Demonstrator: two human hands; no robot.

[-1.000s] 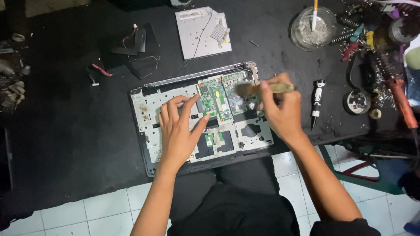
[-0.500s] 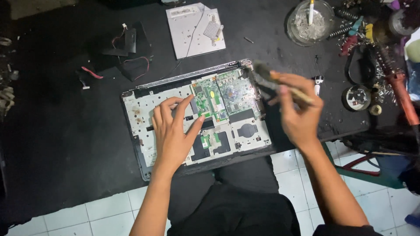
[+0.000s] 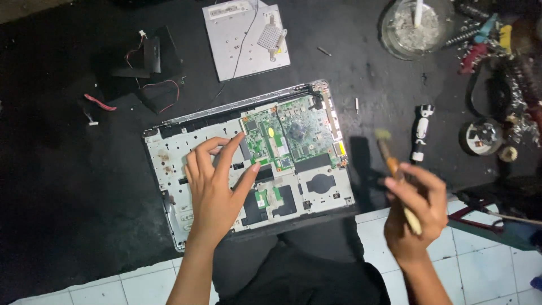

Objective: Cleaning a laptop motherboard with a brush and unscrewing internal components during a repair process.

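The fingers (image 3: pixel 217 152) of the left hand (image 3: pixel 213 192) are spread apart and pressed down on the opened laptop base (image 3: pixel 248 164), which lies in the middle of the frame with its pale inner frame showing; the thumb tip touches just beside the green circuit board (image 3: pixel 285 135) that fills the base's upper right part. The right hand (image 3: pixel 415 212), at the lower right of the frame and off the laptop's right edge, has its fingers closed around the handle of a small brush (image 3: pixel 395 169) (bristles pointing up toward the top of the frame, clear of the board). Just beyond the bristles a small white and black tool (image 3: pixel 420 131) lies on the dark mat (image 3: pixel 73 214). Toward the top centre lies a flat grey cover plate (image 3: pixel 245 39), at the upper left some black parts with red wires (image 3: pixel 149 70), and at the upper right a round glass dish (image 3: pixel 415 25) beside a cluster of tools.
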